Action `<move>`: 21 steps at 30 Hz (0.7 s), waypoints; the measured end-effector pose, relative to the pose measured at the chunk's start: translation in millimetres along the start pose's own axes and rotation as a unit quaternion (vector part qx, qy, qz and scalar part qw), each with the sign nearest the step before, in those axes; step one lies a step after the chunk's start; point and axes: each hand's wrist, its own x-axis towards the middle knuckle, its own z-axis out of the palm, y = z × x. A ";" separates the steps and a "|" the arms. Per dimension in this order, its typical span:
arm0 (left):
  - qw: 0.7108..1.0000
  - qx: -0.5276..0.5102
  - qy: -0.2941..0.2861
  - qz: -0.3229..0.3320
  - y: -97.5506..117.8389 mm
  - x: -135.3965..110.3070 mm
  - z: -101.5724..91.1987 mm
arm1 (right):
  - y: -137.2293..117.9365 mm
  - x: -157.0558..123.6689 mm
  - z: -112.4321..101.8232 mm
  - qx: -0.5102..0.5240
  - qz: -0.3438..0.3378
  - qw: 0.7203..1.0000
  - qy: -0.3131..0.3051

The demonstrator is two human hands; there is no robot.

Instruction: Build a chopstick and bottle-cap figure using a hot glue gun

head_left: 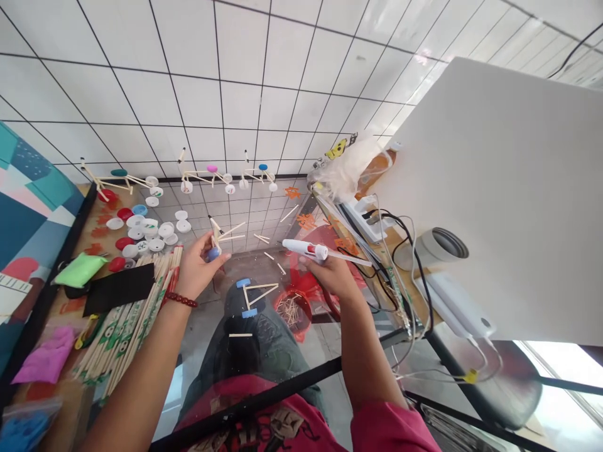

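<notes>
My left hand (200, 267) is closed around a small craft piece (215, 242): a blue bottle cap with thin wooden sticks glued to it, pointing up and right. My right hand (330, 271) grips a white hot glue gun (308, 250) with a red trigger, its nozzle pointing left toward the piece, a short gap between them. On my knee lies a stick frame with two blue caps (249, 296) and a loose stick (240, 335).
Three finished stick-and-cap models (210, 176) stand along the tiled wall. Loose bottle caps (141, 229), a bundle of chopsticks (127, 314), green foam (80, 269) and black card (120, 289) lie at left. A power strip with cables (372, 216) and a white board (494, 188) are at right. A red basket (294, 307) sits below.
</notes>
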 end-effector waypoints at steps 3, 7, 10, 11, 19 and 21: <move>0.997 -0.054 0.036 -0.029 -0.8 -1.4 2.9 | -10.6 -5.2 1.9 0.064 0.054 0.996 0.025; 0.987 -0.123 0.090 -0.047 -0.6 -1.5 5.9 | -26.7 6.4 1.9 0.284 0.153 0.945 -0.045; 0.980 -0.153 0.116 -0.047 -1.5 -3.3 7.5 | -32.3 21.2 5.2 0.354 0.199 0.910 -0.080; 0.980 -0.155 0.117 -0.046 -1.6 -4.0 7.9 | -32.3 26.0 8.0 0.353 0.207 0.909 -0.083; 0.985 -0.133 0.103 -0.038 -0.2 -6.4 9.1 | -34.5 56.3 48.7 0.360 0.235 0.896 -0.109; 0.985 -0.135 0.104 -0.039 -0.6 -6.1 8.7 | -39.7 59.7 54.9 0.370 0.225 0.894 -0.114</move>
